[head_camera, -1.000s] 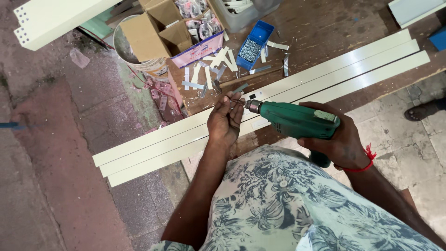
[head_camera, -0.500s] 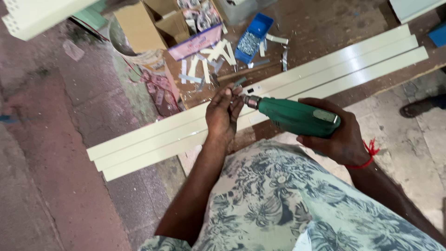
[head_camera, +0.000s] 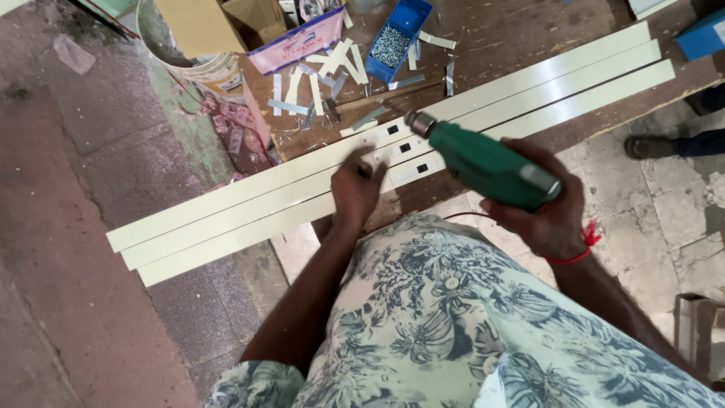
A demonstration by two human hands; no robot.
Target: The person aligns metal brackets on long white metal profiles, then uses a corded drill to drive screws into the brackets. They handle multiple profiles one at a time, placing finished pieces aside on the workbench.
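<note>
Three long cream strips [head_camera: 226, 211] lie side by side across the counter [head_camera: 521, 30], overhanging its edge; thin and stiff but probably springy, they are best pinned flat close to the slots. The left hand [head_camera: 355, 189] presses down on the middle strip, fingers curled, and the right hand [head_camera: 547, 215] grips one green drill [head_camera: 483, 162], seemingly heavy, by its body.

Left hand [head_camera: 355, 189]: forearm extended forward from the body, palm down, fingers curled, slightly blurred. Right hand [head_camera: 545, 208]: wrist bent inward, fingers wrapped in a closed grip, red thread tied at the wrist, forearm angled back toward the torso.
</note>
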